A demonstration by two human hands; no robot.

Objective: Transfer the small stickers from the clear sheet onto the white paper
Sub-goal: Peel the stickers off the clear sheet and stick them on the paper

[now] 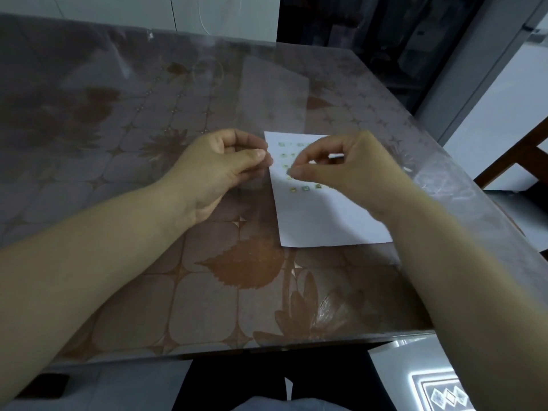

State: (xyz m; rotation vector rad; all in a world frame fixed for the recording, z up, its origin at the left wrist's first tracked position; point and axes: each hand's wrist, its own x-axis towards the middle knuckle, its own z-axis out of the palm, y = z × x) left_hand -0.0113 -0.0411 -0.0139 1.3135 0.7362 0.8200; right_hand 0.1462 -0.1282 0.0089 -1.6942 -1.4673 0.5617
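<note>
A white paper (pixel 323 218) lies on the table right of centre, with several small green and yellow stickers (pixel 304 188) in rows on its upper half. My left hand (pixel 219 170) hovers at the paper's left edge and pinches the clear sheet (pixel 256 180), which is barely visible below my thumb. My right hand (pixel 347 167) is over the paper's upper part, its thumb and forefinger pinched together on a small sticker (pixel 289 172) close to the paper. The right hand hides part of the sticker rows.
The table (pixel 207 292) has a brown flower-patterned cover under a clear plastic layer. A wooden chair (pixel 522 161) stands at the right, beyond the table edge. The table's near edge runs across the bottom, with my legs below it.
</note>
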